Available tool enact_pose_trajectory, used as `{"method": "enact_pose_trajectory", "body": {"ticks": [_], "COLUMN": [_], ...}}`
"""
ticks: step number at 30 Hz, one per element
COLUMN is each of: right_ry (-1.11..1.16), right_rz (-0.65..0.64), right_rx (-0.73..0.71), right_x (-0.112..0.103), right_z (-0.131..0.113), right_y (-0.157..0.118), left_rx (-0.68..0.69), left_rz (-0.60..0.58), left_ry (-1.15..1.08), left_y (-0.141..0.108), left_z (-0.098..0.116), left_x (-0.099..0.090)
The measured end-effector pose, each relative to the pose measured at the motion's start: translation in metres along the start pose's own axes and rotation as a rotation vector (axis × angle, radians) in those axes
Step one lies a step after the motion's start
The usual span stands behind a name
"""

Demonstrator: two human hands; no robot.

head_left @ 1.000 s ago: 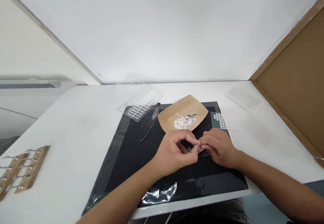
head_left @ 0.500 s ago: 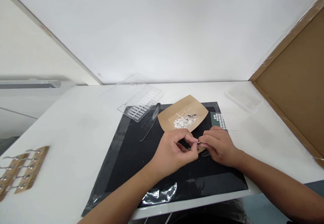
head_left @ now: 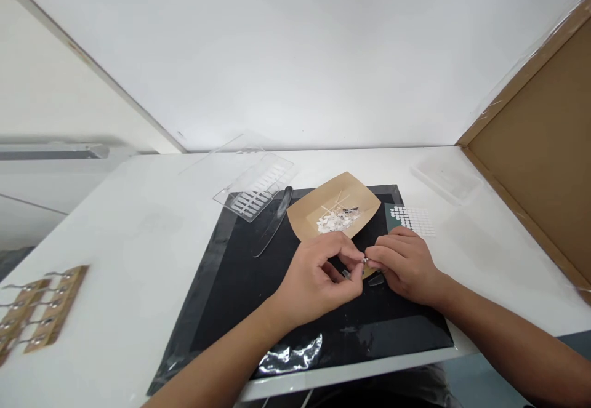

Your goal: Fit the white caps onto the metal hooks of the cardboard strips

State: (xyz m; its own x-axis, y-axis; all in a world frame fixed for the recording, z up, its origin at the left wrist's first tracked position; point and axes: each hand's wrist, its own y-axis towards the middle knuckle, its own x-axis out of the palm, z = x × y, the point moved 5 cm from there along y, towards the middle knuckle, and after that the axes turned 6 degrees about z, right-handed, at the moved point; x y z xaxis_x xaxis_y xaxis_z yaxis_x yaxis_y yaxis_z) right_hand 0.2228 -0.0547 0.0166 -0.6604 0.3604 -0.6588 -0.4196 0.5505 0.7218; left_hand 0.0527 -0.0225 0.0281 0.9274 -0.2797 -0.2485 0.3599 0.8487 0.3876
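Over the black mat (head_left: 240,309), the fingertips of my left hand (head_left: 314,282) and my right hand (head_left: 406,268) meet in a pinch. Between them is a small shiny metal-looking piece (head_left: 364,261), mostly covered by the fingers and too small to name. Both hands are closed. A bit of tan material (head_left: 368,271) shows just below the fingertips, partly hidden. Close by my right hand lies a small clear plastic piece (head_left: 376,280). Just beyond the hands stands a brown paper tray (head_left: 307,210) with white scraps (head_left: 333,221) and thin sticks in it.
A dark, curved, slender tool (head_left: 277,218) lies left of the tray, beside a clear plastic box (head_left: 253,202) with white strips. Right are a green sheet with white dots (head_left: 406,218) and a clear lid-like tray (head_left: 447,180). Wooden pieces with metal hooks (head_left: 58,306) lie far left.
The pinched fingertips have shifted slightly to the right, and the piece between them looks turned, showing a brighter side. More of the clear plastic piece shows beside my right hand.
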Motion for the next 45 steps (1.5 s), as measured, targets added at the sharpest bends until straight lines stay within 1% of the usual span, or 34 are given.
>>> {"method": "enact_pose_trajectory", "body": {"ticks": [3,12,14,20,27,30,33,37,40,45], "right_ry": [-0.017,-0.051,-0.054,-0.069,-0.013,0.026,0.063,0.114,0.137,0.089], "right_rz": [-0.002,0.0,-0.014,-0.045,-0.05,-0.051,-0.061,-0.084,-0.097,-0.111], "right_rx": [-0.006,-0.031,-0.037,-0.047,-0.011,0.017,0.053,0.108,0.123,0.127], "right_x": [0.0,0.001,0.002,0.004,0.007,0.008,0.009,0.011,0.013,0.012], "right_z": [-0.001,-0.003,-0.004,-0.005,-0.004,-0.004,-0.001,0.004,0.006,0.006], "right_y": [0.001,0.002,0.002,0.002,0.001,0.001,0.0,-0.004,-0.006,-0.005], "left_rx": [0.056,0.102,0.085,-0.029,-0.005,-0.071,-0.156,-0.322,-0.442,-0.544], "left_rz": [0.013,0.036,0.036,0.046,0.076,0.068,0.049,-0.005,-0.047,-0.059], "left_ry": [0.001,0.013,0.024,0.083,0.179,0.126,0.024,-0.144,-0.238,-0.303], "left_y": [0.001,0.0,0.0,-0.003,-0.006,-0.006,-0.006,-0.008,-0.01,-0.01], "left_z": [0.003,0.003,0.003,0.0,-0.002,-0.007,-0.012,-0.019,-0.023,-0.025], "left_x": [0.0,0.001,0.001,0.001,0.001,0.002,0.003,0.007,0.01,0.01]}}
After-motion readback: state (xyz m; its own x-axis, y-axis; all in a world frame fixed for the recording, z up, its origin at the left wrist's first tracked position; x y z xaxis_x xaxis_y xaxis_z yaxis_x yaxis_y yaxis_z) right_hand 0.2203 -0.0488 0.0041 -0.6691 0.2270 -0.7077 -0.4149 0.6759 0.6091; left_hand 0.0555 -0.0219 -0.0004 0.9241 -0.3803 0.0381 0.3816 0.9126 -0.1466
